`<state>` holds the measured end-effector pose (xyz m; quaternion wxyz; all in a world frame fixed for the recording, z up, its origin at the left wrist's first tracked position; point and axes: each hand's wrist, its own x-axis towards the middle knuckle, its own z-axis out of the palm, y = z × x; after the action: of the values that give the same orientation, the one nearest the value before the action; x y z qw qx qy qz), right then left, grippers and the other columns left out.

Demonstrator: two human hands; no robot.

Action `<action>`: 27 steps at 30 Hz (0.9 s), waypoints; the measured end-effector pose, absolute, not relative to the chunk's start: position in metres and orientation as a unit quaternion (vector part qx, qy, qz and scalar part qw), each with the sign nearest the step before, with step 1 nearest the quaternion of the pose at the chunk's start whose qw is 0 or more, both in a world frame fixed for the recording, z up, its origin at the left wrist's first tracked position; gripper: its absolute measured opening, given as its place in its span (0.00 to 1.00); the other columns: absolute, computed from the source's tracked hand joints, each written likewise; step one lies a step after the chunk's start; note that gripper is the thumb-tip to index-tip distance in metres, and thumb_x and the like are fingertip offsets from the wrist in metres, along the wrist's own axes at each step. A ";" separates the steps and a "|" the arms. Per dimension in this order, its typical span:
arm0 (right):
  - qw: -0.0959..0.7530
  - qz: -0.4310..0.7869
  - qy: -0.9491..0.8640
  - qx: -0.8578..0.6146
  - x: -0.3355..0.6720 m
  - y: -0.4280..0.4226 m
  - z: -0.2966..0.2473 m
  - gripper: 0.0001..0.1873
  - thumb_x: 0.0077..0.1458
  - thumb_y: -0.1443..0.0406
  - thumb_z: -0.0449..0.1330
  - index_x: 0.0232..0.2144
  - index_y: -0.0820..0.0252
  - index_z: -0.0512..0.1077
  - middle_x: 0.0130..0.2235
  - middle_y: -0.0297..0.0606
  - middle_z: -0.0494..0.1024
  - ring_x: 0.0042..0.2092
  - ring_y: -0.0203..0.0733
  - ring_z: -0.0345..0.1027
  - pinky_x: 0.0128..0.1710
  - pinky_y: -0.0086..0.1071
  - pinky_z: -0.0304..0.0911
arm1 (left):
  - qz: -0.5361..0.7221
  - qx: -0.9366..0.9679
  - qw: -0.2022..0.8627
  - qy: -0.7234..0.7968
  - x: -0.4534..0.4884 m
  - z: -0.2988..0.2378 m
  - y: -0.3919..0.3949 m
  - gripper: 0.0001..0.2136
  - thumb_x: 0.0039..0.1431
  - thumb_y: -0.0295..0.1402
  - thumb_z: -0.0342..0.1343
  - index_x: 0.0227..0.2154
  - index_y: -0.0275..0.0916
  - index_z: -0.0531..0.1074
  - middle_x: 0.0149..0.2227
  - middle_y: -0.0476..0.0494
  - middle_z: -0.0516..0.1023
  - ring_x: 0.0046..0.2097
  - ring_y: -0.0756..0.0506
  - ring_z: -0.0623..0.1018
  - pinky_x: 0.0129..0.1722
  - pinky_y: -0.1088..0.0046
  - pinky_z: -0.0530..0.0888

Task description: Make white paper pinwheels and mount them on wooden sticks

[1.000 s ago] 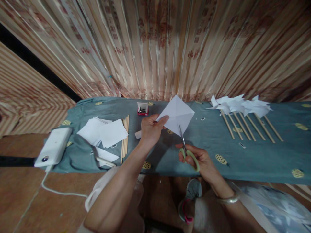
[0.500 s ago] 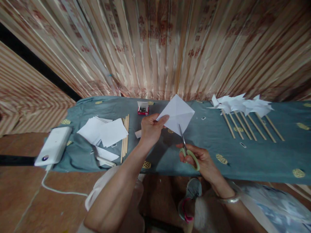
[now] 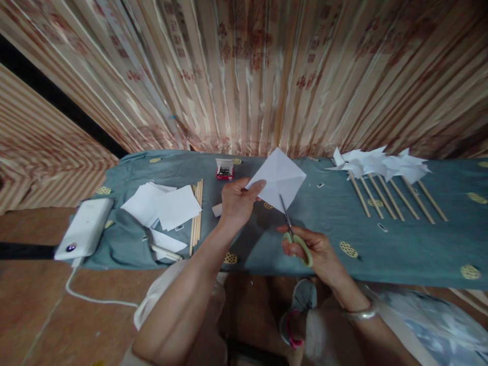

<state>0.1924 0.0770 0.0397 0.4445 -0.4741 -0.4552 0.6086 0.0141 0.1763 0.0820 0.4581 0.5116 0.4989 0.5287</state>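
A creased white square of paper (image 3: 282, 170) is pinched at its left corner by my left hand (image 3: 239, 199), thumb on top. It is turned like a diamond above the table. My right hand (image 3: 310, 249) grips a pair of scissors (image 3: 299, 246) with light green handles. The scissors' blades look closed or nearly so, and they lie at the paper's lower corner, pointing up toward its middle. Whether a cut runs there is hard to make out.
At left lie loose white paper sheets (image 3: 177, 207), several wooden sticks (image 3: 196, 218) and a white device (image 3: 84, 229) with a cable. A small red box (image 3: 224, 170) of metal pieces stands behind my left hand. Paper pinwheels (image 3: 381, 165) on sticks lie right, on the green tablecloth (image 3: 415, 249).
Almost nothing differs. Both hands, the paper and the scissors keep nearly the same place; the whole view has shifted very slightly.
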 end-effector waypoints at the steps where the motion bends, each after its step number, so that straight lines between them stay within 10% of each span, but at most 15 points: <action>1: 0.444 0.610 -0.453 -0.474 0.192 0.077 0.040 0.23 0.40 0.52 0.72 0.38 0.55 0.80 0.24 0.32 0.73 0.25 0.32 0.61 0.23 0.27 0.58 | 0.529 0.511 0.459 0.498 0.014 0.082 0.176 0.13 0.48 0.41 0.62 0.18 0.37 0.75 0.18 0.50 0.74 0.23 0.50 0.72 0.22 0.76 0.67; 27: 0.446 0.607 -0.445 -0.485 0.191 0.077 0.045 0.25 0.38 0.49 0.72 0.37 0.57 0.80 0.23 0.33 0.75 0.25 0.35 0.66 0.26 0.29 0.65 | 0.510 0.513 0.466 0.510 0.017 0.084 0.172 0.12 0.48 0.39 0.62 0.17 0.37 0.73 0.17 0.53 0.72 0.21 0.50 0.72 0.22 0.76 0.68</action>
<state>0.1912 0.0772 0.0451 0.4457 -0.4854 -0.4448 0.6066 0.0174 0.1724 0.0844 0.4655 0.5132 0.5101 0.5096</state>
